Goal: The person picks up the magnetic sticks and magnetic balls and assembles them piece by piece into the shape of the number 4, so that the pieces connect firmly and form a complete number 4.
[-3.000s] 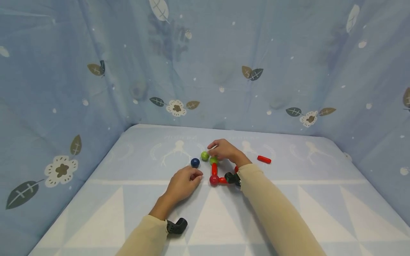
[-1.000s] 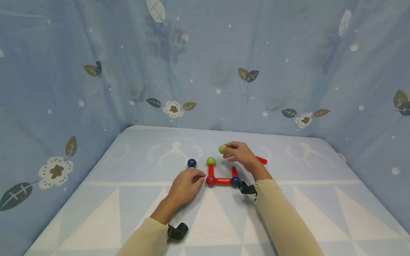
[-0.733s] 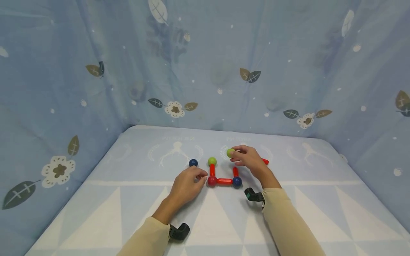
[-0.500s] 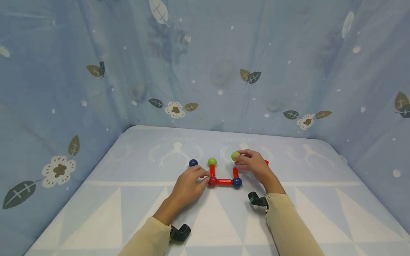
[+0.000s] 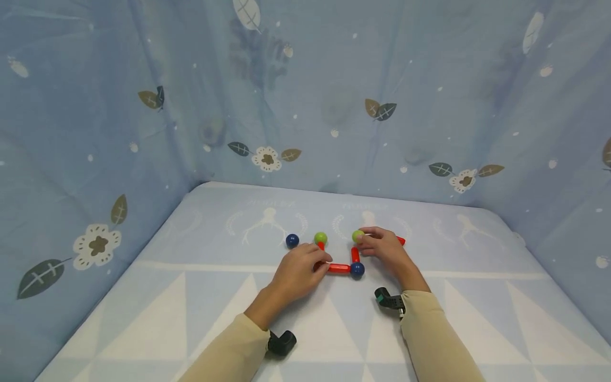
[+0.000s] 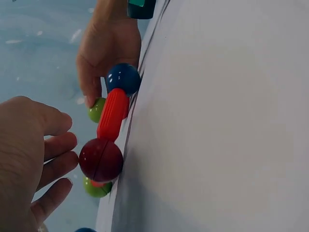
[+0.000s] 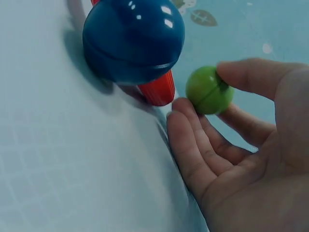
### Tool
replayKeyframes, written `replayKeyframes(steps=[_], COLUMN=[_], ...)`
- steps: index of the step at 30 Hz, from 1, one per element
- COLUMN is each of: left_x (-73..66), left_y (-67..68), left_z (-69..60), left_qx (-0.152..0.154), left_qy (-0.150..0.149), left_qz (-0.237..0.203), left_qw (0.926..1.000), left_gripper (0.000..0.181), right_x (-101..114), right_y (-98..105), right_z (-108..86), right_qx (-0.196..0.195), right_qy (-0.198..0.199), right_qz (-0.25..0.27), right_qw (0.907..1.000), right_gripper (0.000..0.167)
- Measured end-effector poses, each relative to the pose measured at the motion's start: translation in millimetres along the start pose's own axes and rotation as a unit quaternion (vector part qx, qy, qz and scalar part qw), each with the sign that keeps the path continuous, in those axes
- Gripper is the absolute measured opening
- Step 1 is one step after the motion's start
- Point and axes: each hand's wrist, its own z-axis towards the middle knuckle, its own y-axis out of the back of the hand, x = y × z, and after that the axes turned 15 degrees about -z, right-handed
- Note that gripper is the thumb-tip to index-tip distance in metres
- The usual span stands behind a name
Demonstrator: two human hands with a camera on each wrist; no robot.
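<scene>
My right hand (image 5: 385,249) pinches a green ball (image 5: 357,236) between thumb and fingers, just beyond the far end of a short red rod (image 5: 355,254). In the right wrist view the held ball (image 7: 208,90) appears apart from that rod (image 7: 159,90). The rod joins a dark blue ball (image 5: 357,270), from which another red rod (image 5: 339,268) runs left to a dark red ball (image 6: 101,159). Fingers relaxed, my left hand (image 5: 298,270) is beside the red ball, hiding most of it from the head view. Beyond it, a red rod bears a second green ball (image 5: 321,237).
A loose blue ball (image 5: 292,241) lies on the table beyond the left hand. Partly behind the right hand lies another red rod (image 5: 401,240). Blue patterned curtain (image 5: 315,106) encloses the table (image 5: 229,318) at the back and sides.
My right hand has picked up the loose green ball and carried it rightward, then down toward the right-hand rod. My left hand has shifted right to the red ball.
</scene>
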Motion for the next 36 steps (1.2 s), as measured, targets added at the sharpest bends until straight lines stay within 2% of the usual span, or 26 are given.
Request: replayKeyframes(steps=[5, 8, 15, 22, 26, 32, 36], left_x=[-4.6, -5.6, -9.6, -21.3, -25.3, -24.7, -23.0], left_y=[-9.4, -16.6, -28.3, -36.4, -37.7, -38.6, -39.8], left_z=[8.4, 12.2, 18.7, 19.5, 21.8, 24.8, 26.8], left_qx=[0.012, 0.022, 0.021, 0.052, 0.067, 0.076, 0.076], left_qy=[-0.017, -0.028, -0.052, -0.003, 0.013, 0.022, 0.021], left_qz=[0.005, 0.022, 0.06, 0.094, 0.099, 0.105, 0.098], left_qw=[0.9998, 0.9991, 0.9966, 0.9942, 0.9927, 0.9913, 0.992], left_gripper=[0.009, 0.01, 0.011, 0.02, 0.026, 0.029, 0.029], right_x=[-4.1, -7.4, -11.8, -14.6, -14.6, -9.6, -5.1], right_y=[-1.8, -2.5, -3.3, -4.2, -4.1, -2.9, -1.1], right_z=[-0.3, 0.4, 0.5, -1.4, -1.3, 0.1, -1.3], right_qx=[-0.002, -0.003, -0.009, -0.013, -0.01, -0.006, -0.01], right_qy=[0.006, 0.012, 0.02, 0.033, 0.046, 0.035, 0.028], right_qz=[-0.007, 0.0, 0.004, 0.001, 0.0, -0.032, -0.031], right_qw=[1.0, 0.9999, 0.9998, 0.9994, 0.9989, 0.9988, 0.9991], right_gripper=[0.048, 0.046, 0.048, 0.048, 0.048, 0.049, 0.048])
